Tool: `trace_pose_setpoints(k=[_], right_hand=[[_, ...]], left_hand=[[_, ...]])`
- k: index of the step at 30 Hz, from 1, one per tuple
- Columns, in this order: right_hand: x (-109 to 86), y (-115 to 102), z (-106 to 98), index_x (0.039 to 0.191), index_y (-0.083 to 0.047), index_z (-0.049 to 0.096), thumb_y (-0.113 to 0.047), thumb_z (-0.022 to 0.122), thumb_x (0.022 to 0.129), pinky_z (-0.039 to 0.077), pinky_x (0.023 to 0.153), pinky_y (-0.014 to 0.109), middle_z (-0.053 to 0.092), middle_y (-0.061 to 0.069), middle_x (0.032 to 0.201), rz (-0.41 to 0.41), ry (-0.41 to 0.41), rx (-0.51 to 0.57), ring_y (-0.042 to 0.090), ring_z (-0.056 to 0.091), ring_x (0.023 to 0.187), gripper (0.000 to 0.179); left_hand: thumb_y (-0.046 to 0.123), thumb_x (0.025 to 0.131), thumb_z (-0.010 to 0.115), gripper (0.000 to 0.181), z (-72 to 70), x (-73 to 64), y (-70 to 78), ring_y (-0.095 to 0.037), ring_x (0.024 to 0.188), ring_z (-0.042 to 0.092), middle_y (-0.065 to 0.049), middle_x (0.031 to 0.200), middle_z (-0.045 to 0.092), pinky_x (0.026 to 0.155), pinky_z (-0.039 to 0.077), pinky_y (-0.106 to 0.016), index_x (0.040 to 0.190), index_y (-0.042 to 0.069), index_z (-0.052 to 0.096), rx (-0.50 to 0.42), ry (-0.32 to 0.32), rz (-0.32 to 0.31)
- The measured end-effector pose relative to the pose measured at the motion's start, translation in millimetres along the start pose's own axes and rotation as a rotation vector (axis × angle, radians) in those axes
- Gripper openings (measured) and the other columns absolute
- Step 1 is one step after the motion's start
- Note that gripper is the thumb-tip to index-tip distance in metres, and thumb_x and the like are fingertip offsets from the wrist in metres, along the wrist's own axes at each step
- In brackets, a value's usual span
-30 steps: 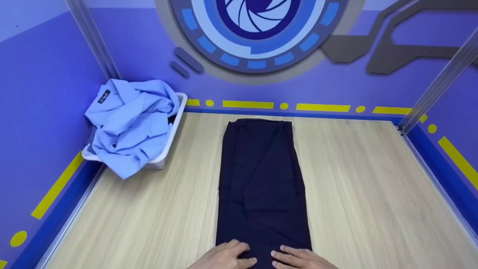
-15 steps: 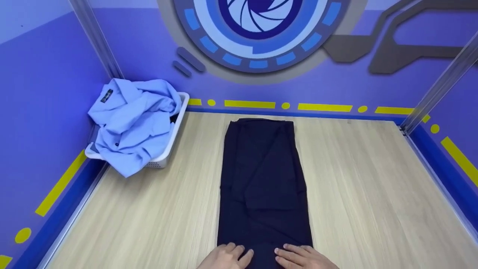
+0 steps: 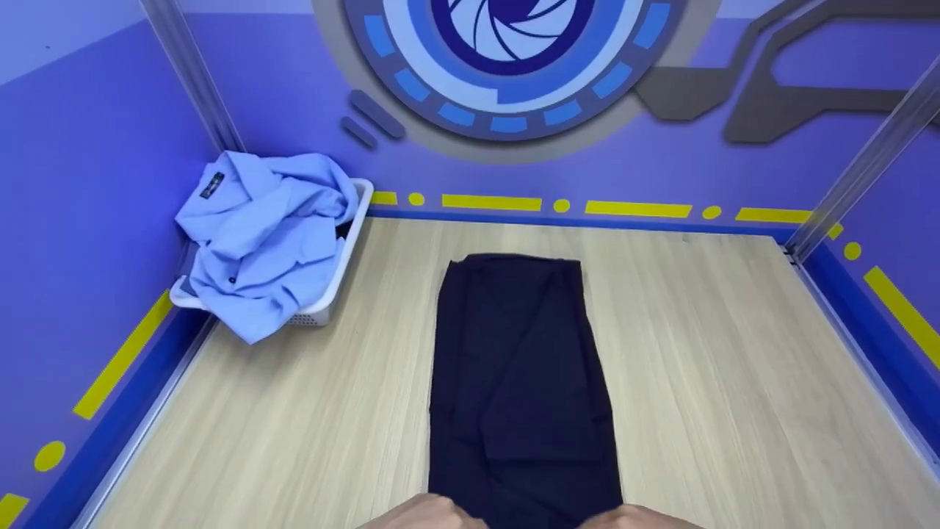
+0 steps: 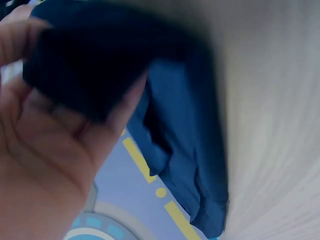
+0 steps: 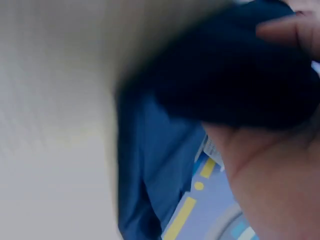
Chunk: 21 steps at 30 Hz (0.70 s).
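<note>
A dark navy garment (image 3: 525, 367), folded into a long strip, lies flat on the wooden table and runs out of the bottom of the head view. At its near end my left hand (image 3: 426, 512) grips the left side; the left wrist view has the cloth (image 4: 100, 55) bunched between thumb and fingers, lifted off the table. On the other side my right hand (image 3: 635, 518) holds the near right part, and in the right wrist view the raised cloth (image 5: 225, 75) lies between its thumb and fingers. Most fingers are out of sight in the head view.
A white basket (image 3: 341, 275) stands at the back left, heaped with a light blue shirt (image 3: 268, 235) that hangs over its front rim. Purple printed panels (image 3: 661, 169) wall the table (image 3: 734, 353) at the back and both sides. A white label (image 5: 212, 150) shows by the cloth.
Both hands went from lying with fingers spread on the cloth to gripping its near end, lower in view. The garment has slid toward me, away from the back wall.
</note>
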State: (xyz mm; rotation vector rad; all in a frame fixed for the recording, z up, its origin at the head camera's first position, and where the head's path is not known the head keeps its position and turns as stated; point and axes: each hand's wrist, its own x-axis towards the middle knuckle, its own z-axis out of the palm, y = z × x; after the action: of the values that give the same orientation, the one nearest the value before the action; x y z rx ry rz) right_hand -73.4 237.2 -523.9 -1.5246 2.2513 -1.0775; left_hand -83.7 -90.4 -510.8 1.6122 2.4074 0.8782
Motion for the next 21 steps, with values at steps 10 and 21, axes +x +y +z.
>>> trace_pose_setpoints(k=[10,21], right_hand=[[2.0,1.6,-68.8,0.116,-0.013,0.068,0.009,0.062,0.094,0.052,0.074,0.017,0.072,-0.003,0.098,0.031,0.148,0.047,0.0,0.063,0.087,0.032],[34.0,65.5,-90.3,0.117,0.0,0.065,-0.008,0.066,0.1,0.05,0.086,0.027,0.069,0.014,0.118,0.669,0.536,0.158,0.018,0.062,0.107,0.02]], left_hand=[[0.005,0.091,0.064,0.02,-68.1,19.1,-20.4,0.009,0.07,0.048,0.008,0.088,0.068,0.068,0.045,-0.007,0.107,0.012,0.073,-0.113,-0.005,-0.103],[0.004,0.093,0.07,0.017,-71.6,65.8,-110.4,-0.016,0.096,0.065,-0.008,0.106,0.071,0.086,0.052,-0.033,0.111,0.003,0.069,-0.437,0.32,-0.532]])
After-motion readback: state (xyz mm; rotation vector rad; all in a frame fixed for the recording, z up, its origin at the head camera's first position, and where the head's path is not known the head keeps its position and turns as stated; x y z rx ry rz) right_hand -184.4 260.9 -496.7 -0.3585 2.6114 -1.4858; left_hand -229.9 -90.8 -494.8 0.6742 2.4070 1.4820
